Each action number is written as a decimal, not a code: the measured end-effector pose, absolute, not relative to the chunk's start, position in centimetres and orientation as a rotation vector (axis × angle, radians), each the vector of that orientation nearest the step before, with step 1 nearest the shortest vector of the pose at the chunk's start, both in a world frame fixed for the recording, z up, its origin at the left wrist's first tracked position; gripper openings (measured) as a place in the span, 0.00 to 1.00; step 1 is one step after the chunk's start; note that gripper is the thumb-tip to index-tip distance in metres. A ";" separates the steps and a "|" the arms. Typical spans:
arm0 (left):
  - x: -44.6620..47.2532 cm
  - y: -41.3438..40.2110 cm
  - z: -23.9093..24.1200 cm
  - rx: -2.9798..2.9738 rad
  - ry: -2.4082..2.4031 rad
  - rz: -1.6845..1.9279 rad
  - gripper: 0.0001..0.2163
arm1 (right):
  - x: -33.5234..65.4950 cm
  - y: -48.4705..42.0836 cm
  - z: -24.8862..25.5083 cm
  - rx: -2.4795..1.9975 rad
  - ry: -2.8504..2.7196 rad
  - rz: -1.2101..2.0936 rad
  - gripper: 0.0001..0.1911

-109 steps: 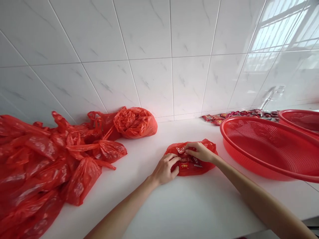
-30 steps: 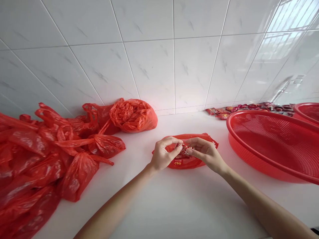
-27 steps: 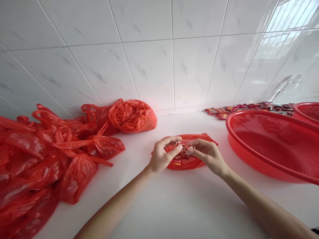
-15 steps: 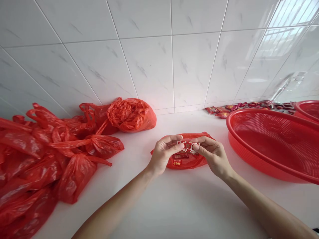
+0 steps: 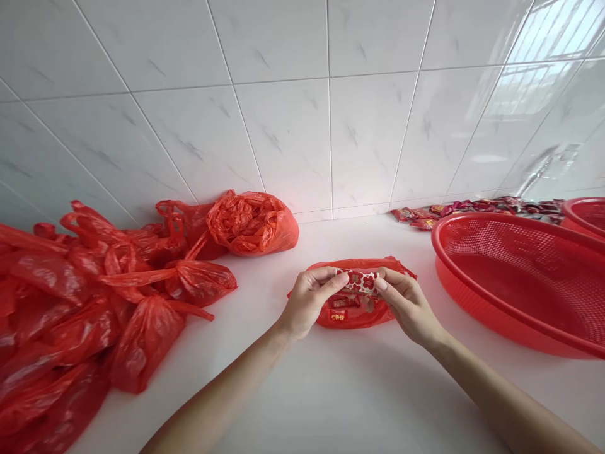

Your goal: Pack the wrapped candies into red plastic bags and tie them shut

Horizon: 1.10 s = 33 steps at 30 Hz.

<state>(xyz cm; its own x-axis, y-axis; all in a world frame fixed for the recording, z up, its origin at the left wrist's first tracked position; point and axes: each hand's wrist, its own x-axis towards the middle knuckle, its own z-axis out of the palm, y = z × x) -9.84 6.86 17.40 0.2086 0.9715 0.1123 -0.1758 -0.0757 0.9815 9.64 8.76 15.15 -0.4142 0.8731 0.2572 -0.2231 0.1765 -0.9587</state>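
Note:
Between both hands is a small white packet printed with red flowers point(image 5: 357, 280), held level by its two ends. My left hand point(image 5: 309, 297) pinches its left end with thumb and fingers. At the other end, my right hand point(image 5: 406, 301) grips it the same way. Just beneath the packet, an open red plastic bag point(image 5: 363, 320) lies flat on the white counter point(image 5: 302, 403). Inside the bag are a few small wrapped pieces, among them a red wrapper with yellow lettering point(image 5: 337, 316). What kind of item the packet holds is hidden.
Tied red plastic bags point(image 5: 146, 334) are heaped on the left. A bundle of crumpled red bags point(image 5: 255, 224) sits against the tiled wall point(image 5: 283, 139). To the right stands a large red mesh basket point(image 5: 472, 309), with small red packets point(image 5: 420, 216) behind it and another red basket point(image 5: 586, 211) beyond.
My fingers have spread outward toward the packet's ends, so more of its flower print shows. The whole view has shifted slightly; the packet stays above the bag.

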 end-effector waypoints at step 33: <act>-9.4 6.0 18.4 1.366 0.910 1.219 0.12 | 9.8 8.0 16.1 -0.619 -1.602 1.283 0.19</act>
<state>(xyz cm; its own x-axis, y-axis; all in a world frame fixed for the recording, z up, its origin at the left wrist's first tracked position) -9.45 6.00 18.36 0.1936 0.9636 0.1845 -0.0973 -0.1682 0.9809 9.83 8.01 16.10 -0.4134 0.8358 0.3613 -0.1703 0.3188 -0.9324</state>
